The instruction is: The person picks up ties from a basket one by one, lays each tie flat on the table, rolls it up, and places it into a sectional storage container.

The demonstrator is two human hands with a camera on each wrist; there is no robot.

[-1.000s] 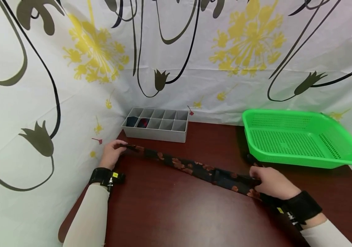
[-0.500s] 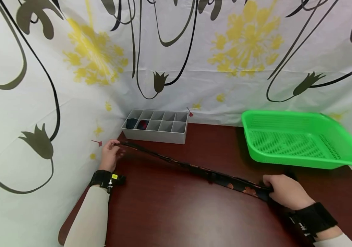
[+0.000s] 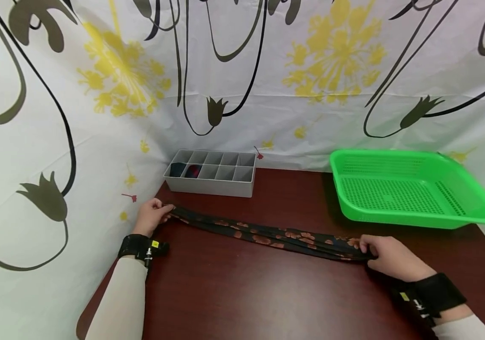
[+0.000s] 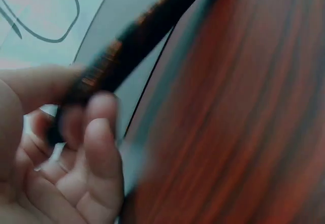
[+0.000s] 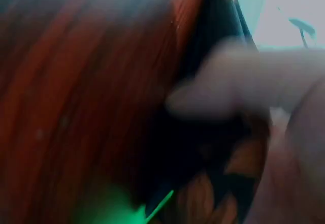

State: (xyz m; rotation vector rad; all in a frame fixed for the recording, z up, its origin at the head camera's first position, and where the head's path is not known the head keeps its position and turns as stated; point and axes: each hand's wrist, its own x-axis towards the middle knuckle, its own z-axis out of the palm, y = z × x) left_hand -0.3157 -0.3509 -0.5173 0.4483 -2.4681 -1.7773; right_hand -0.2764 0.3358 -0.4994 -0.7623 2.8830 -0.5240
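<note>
A long dark necktie (image 3: 263,234) with rust-brown flowers stretches between my two hands in the head view, its cloth lying in lengthwise layers. At its left end, my left hand (image 3: 150,216) pinches the cloth between thumb and fingers; the left wrist view shows the dark fabric (image 4: 114,64) running up and away from the fingertips. My right hand (image 3: 393,255) grips the other end, near the green basket's front. Blur softens the right wrist view, where the thumb presses over the dark, flowered cloth (image 5: 200,198).
At the back left stands a grey divided box (image 3: 210,188), dark rolled cloth (image 3: 178,169) in one compartment and a dark red-and-blue piece (image 3: 193,171) in another. A green plastic basket (image 3: 416,217) sits back right on the brown table (image 3: 242,293). Patterned white curtains enclose the back and sides.
My right hand has moved right and slightly down, pulling the necktie straighter. The necktie turned edge-on, then its flowered face came up again, lower and flatter. The left hand barely shifted.
</note>
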